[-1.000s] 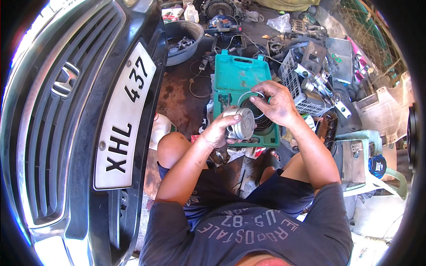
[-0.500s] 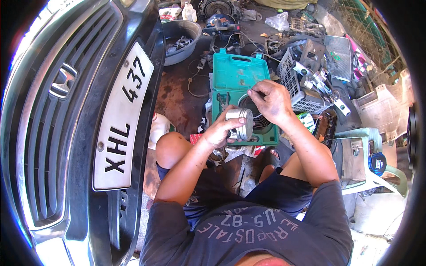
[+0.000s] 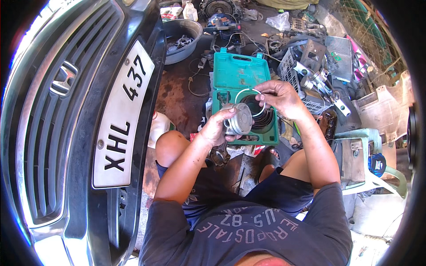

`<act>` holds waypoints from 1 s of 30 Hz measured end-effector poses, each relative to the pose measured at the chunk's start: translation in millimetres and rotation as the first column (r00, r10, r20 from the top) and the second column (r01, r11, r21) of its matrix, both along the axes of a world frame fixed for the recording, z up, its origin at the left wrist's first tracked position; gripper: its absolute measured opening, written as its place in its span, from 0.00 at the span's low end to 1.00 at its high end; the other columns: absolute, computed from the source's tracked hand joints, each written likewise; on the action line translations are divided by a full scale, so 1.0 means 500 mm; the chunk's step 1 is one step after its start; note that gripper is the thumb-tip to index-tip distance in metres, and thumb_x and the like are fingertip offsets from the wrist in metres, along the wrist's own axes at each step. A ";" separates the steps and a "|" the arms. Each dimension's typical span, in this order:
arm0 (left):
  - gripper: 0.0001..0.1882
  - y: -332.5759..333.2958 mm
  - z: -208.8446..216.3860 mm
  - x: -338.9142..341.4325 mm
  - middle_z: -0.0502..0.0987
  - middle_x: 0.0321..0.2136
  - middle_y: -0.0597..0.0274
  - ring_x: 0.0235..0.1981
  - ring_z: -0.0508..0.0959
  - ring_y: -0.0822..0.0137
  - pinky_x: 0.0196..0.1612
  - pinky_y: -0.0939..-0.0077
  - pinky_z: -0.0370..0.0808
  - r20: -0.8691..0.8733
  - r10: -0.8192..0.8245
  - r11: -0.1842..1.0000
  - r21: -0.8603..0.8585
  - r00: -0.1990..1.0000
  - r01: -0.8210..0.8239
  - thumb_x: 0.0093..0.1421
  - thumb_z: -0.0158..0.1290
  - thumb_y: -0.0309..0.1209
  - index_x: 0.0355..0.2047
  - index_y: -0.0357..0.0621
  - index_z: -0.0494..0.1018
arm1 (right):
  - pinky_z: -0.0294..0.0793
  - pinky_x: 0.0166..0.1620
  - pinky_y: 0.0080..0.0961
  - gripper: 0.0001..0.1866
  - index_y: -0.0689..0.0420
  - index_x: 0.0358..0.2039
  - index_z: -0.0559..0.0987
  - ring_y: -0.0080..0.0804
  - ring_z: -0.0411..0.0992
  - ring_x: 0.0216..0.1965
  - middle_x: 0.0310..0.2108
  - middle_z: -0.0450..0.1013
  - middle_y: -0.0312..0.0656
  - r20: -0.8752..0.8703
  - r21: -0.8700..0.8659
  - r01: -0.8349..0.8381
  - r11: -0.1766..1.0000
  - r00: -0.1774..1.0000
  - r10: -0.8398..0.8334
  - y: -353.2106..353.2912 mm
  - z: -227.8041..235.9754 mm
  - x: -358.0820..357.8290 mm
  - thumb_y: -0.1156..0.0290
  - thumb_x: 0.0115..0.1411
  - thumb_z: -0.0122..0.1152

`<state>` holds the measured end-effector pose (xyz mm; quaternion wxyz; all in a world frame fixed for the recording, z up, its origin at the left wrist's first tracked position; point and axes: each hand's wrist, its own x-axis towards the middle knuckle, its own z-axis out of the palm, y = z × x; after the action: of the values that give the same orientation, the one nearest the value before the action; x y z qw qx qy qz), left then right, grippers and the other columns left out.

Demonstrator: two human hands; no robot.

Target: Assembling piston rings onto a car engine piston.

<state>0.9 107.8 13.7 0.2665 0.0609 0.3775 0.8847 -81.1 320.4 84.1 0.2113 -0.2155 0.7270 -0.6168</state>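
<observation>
My left hand (image 3: pixel 216 127) is closed round a silver engine piston (image 3: pixel 241 119), its round crown tilted toward me and to the right. Between the fingertips of my right hand (image 3: pixel 280 98) is a thin, shiny piston ring (image 3: pixel 238 94), an open hoop held by one side. The ring hangs just above and behind the piston; whether the two touch I cannot tell. Below both hands lies an open green plastic tool case (image 3: pixel 240 72), lid folded back. Dark, curved ring-shaped pieces (image 3: pixel 266 119) sit in its right part, partly hidden by my hands.
On the left stands a car's front bumper and grille (image 3: pixel 66 133). A grey basin (image 3: pixel 188 46) holds metal parts behind the case. Right of it is a grey plastic crate (image 3: pixel 288 73), with more pistons on connecting rods (image 3: pixel 313 82) on top. A pale green chair (image 3: pixel 377 175) stands at right.
My right hand has turned, and the ring now shows clearly in its fingers. My left hand has tipped the piston so its crown faces me more.
</observation>
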 end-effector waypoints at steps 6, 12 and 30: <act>0.28 0.002 0.006 0.001 0.77 0.37 0.49 0.20 0.76 0.67 0.11 0.87 0.58 0.007 -0.005 0.998 0.061 1.000 0.005 0.57 0.49 0.48 0.50 0.40 0.66 | 0.76 0.32 0.17 0.11 0.64 0.42 0.77 0.21 0.74 0.31 0.32 0.77 0.41 0.048 0.032 -0.062 0.998 0.997 0.061 0.016 0.002 -0.004 0.75 0.59 0.59; 0.29 0.001 0.006 -0.002 0.77 0.37 0.50 0.18 0.75 0.69 0.10 0.88 0.60 -0.061 -0.004 0.999 0.037 0.998 0.006 0.56 0.51 0.48 0.51 0.41 0.63 | 0.77 0.36 0.18 0.10 0.64 0.39 0.78 0.22 0.75 0.31 0.31 0.77 0.41 0.125 -0.069 -0.138 0.988 0.981 0.145 0.026 0.007 0.010 0.73 0.58 0.61; 0.29 0.011 0.026 0.003 0.73 0.29 0.57 0.17 0.73 0.70 0.11 0.87 0.59 0.003 0.183 0.983 -0.010 0.983 -0.183 0.57 0.51 0.45 0.53 0.46 0.57 | 0.69 0.41 0.30 0.14 0.54 0.30 0.81 0.32 0.69 0.33 0.25 0.70 0.32 -0.911 0.382 0.278 0.882 0.275 0.308 -0.038 0.035 0.095 0.75 0.38 0.67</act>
<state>2.7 113.4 26.6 0.1849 0.0231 0.3854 0.9037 -33.6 301.4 101.7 -0.2183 -0.4909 0.8280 -0.1606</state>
